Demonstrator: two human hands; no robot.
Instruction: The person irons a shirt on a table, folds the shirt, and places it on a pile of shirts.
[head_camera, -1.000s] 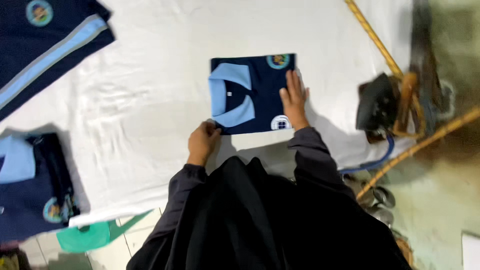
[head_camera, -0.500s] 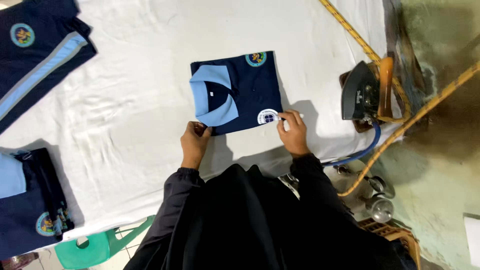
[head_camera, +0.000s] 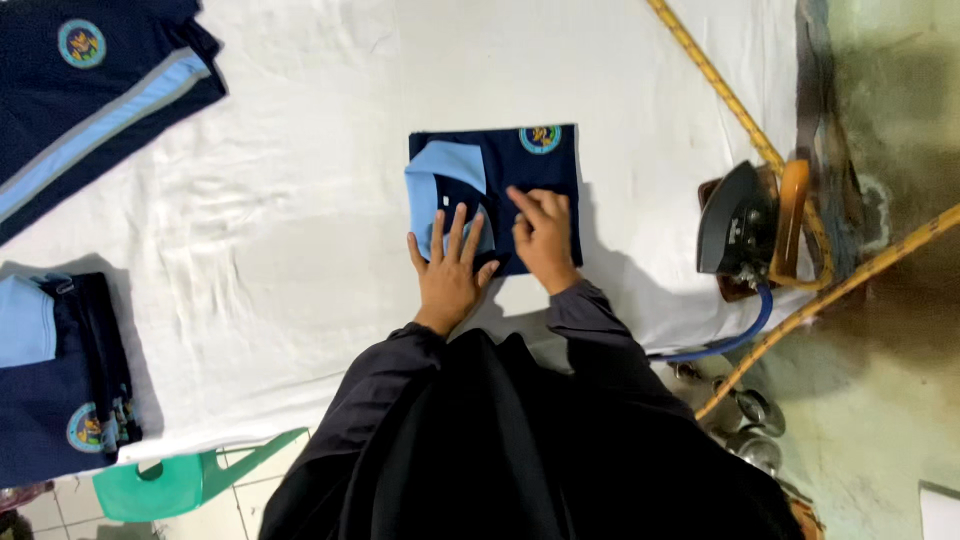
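Both hands — left hand (head_camera: 449, 272), right hand (head_camera: 545, 237) — press flat on the folded navy shirt (head_camera: 530, 168).

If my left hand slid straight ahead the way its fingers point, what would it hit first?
The left hand already lies flat on the folded navy polo shirt; straight ahead its fingers would first ride onto the shirt's light blue collar, then bare white table cloth.

Person wears loose black top w/ long sleeves, cuffs at wrists. Left hand (head_camera: 447, 275) & right hand (head_camera: 546, 236) bare, no gloves, rings or watch seen.
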